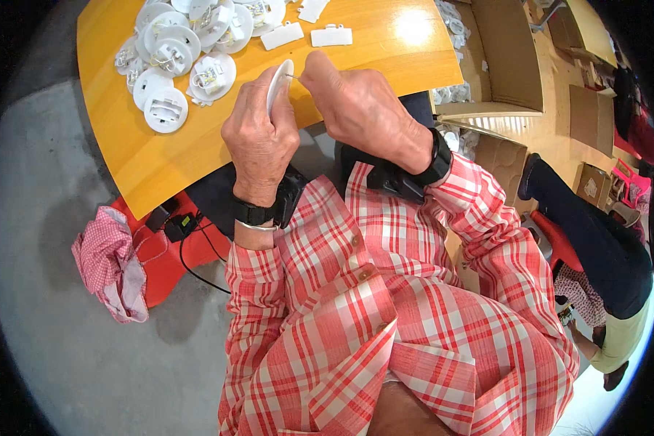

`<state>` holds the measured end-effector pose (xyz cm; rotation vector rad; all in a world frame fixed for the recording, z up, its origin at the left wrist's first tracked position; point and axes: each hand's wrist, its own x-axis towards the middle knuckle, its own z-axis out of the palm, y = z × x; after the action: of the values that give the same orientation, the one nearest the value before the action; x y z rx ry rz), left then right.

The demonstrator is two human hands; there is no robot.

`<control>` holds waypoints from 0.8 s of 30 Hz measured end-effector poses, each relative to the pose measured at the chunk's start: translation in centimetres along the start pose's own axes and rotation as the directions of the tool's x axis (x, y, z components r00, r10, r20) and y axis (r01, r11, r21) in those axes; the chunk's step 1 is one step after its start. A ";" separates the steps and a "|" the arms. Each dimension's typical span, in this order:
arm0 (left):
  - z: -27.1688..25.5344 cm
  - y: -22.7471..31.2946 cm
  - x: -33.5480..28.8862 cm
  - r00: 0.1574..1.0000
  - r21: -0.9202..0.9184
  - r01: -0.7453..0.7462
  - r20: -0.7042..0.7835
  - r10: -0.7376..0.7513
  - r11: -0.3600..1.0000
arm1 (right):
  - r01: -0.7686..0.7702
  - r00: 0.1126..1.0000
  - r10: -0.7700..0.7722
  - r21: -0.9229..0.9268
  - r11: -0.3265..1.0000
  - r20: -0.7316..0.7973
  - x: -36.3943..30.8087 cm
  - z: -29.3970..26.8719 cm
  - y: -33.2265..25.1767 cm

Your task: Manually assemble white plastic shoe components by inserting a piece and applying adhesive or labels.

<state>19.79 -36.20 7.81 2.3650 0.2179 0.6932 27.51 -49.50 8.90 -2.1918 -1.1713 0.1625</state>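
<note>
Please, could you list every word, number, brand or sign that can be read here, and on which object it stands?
No text can be read.
Black device, left: yellow-green label, too small to read.
Small cardboard box, right: marking, too small.
Held white disc: no readable marks.

Pink checked cloth (103, 251), cardboard box (593, 184)

One head-worn fisheye camera looks steeply down over the shirt (436, 320) at the left hand (261, 142) and right hand (374, 109), both near, the table (392, 62) along the top.
</note>
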 end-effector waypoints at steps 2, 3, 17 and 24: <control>0.1 0.0 -0.1 1.000 -0.029 0.025 0.016 -0.025 0.999 | -0.040 0.998 0.045 0.132 0.990 -0.033 0.3 0.3 0.3; 0.2 -0.2 -0.2 1.000 -0.030 0.025 0.017 -0.025 0.999 | -0.074 0.994 0.093 0.263 0.962 -0.061 0.4 0.4 0.4; 0.2 1.2 -0.5 0.827 -0.425 0.558 0.209 -0.522 0.713 | -0.541 0.836 0.390 0.704 0.460 0.387 0.1 -1.2 0.7; -1.4 -0.6 0.1 0.768 -0.782 0.577 0.420 -0.484 0.237 | -0.465 0.853 0.471 0.736 0.493 0.224 -1.3 -1.3 2.0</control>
<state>19.19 -34.92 8.33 1.1158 0.4667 0.2124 28.61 -51.93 8.54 -1.6251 -0.3040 0.7517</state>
